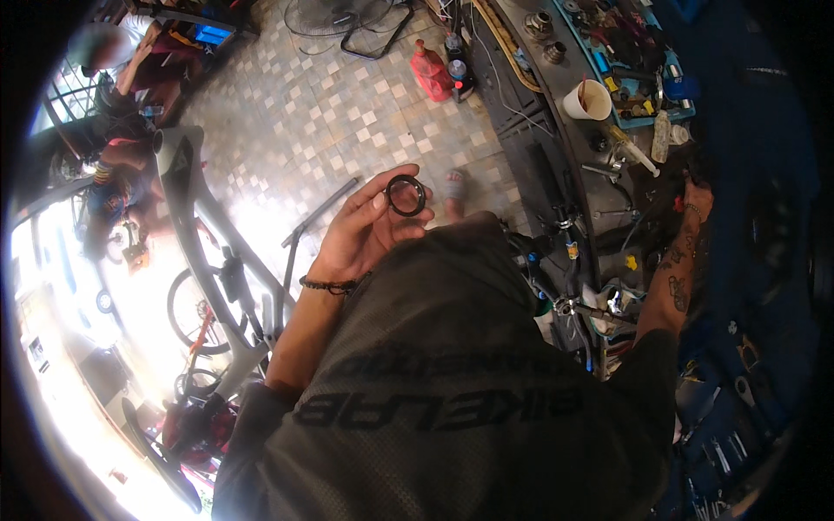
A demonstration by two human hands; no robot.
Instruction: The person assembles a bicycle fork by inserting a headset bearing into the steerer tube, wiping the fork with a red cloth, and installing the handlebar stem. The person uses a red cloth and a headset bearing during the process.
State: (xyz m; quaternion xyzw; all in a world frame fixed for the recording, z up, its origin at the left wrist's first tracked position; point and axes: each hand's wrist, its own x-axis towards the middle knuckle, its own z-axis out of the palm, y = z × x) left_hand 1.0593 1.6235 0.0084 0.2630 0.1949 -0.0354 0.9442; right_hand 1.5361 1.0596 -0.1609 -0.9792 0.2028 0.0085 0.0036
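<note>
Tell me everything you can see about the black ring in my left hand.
The black ring is a round, open band with a slight sheen; whether metal or plastic is unclear. Held in the left hand above the tiled floor, it turns its opening toward the camera, skin showing through.

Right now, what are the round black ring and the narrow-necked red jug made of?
The round black ring could be metal or hard plastic; its smooth rim has a faint shine. The narrow-necked red jug is probably plastic, semi-glossy, with moulded-looking shoulders.
</note>
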